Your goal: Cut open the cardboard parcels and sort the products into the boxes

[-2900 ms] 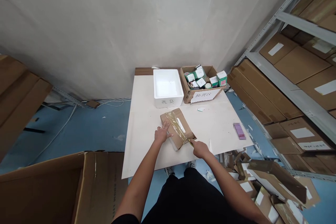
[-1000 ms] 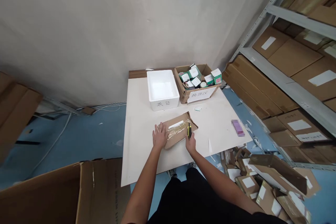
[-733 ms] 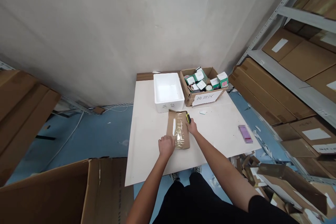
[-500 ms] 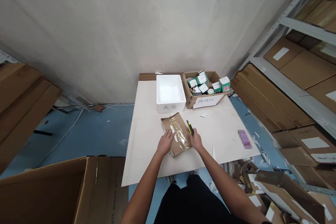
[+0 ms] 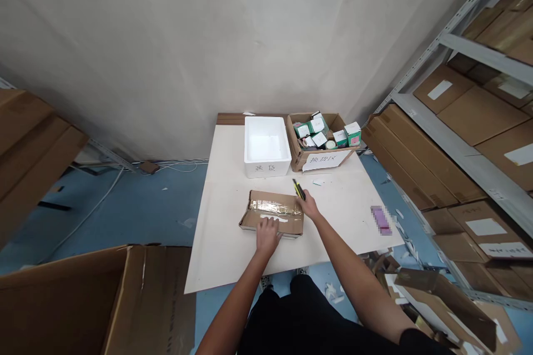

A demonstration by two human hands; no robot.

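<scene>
A flat cardboard box (image 5: 275,212), sealed with shiny clear tape and bearing a white label strip, lies crosswise on the white-topped table. My left hand (image 5: 267,233) grips its near edge, fingers over the top. In my right hand (image 5: 308,206), at the box's right end, is a yellow and black utility knife (image 5: 298,188) pointing up and away from me. Whether its blade is out is too small to make out.
Behind the box stand a white foam box (image 5: 267,168) and an open carton (image 5: 296,160) of small green-and-white boxes. A blurred purple item (image 5: 381,220) lies at the table's right. Shelves (image 5: 462,144) with cartons rise on the right; a large open carton (image 5: 137,288) is at left.
The cardboard box has turned from lengthwise to crosswise and shifted slightly left. My left hand has moved to its near edge. The knife has stayed in my right hand.
</scene>
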